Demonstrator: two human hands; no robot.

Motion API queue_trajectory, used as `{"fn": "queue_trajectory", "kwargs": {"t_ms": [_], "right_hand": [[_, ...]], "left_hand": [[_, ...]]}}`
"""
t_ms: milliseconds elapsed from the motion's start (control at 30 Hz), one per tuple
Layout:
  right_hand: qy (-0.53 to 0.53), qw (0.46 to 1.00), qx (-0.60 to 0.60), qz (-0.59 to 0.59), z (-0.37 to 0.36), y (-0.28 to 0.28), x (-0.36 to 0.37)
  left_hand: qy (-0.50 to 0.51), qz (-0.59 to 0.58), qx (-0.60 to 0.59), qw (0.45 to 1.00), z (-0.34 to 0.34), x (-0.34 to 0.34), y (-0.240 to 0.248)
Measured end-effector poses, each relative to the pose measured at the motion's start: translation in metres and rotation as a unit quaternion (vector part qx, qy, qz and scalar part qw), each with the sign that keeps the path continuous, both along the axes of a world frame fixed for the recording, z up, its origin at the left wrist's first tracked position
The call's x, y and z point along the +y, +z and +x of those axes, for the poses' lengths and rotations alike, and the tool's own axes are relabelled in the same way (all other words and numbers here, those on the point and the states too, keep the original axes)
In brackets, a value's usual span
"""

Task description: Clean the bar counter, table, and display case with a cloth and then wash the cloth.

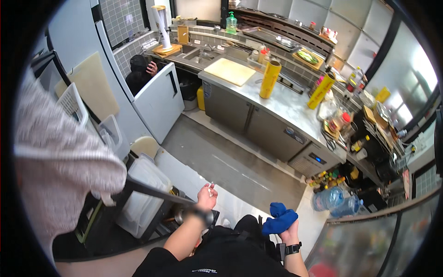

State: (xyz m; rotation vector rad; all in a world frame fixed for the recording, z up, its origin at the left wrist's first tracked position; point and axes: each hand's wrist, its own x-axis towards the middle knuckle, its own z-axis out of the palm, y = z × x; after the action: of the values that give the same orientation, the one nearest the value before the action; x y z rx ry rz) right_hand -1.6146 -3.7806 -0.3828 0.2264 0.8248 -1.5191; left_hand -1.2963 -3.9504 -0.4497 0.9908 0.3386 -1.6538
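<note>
A bunched blue cloth (280,219) is gripped in my right hand (290,232), held just in front of my body; the cloth hides most of the fingers. My left hand (207,197) is raised palm-up beside a dark shelf rack (161,193), its fingers curled in. Something small and whitish shows at the fingertips, too small to name. Clear plastic bins (144,203) stand on the rack near my left forearm. Close by on the left hangs a greyish-pink towel (64,152).
Across the grey floor (221,161) stands a steel counter (295,115) with a cutting board (229,71) and yellow rolls (270,79). A person (137,74) crouches behind the open fridge door (161,104). Large water bottles (346,206) stand at the right.
</note>
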Motion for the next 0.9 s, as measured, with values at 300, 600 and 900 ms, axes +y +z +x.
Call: {"fn": "queue_trajectory", "kwargs": {"t_ms": [300, 600, 900], "right_hand": [[0.169, 0.983, -0.069, 0.007, 0.02, -0.052, -0.255], [0.316, 0.946, -0.036, -0.062, 0.008, -0.023, -0.531], [0.334, 0.942, -0.042, -0.008, 0.052, -0.037, -0.682]], "left_hand": [[0.056, 0.044, -0.002, 0.997, 0.024, -0.162, -0.008], [0.168, 0.133, -0.075, 0.974, 0.076, -0.267, -0.027], [0.35, 0.208, -0.032, 0.913, 0.129, -0.347, -0.058]]}}
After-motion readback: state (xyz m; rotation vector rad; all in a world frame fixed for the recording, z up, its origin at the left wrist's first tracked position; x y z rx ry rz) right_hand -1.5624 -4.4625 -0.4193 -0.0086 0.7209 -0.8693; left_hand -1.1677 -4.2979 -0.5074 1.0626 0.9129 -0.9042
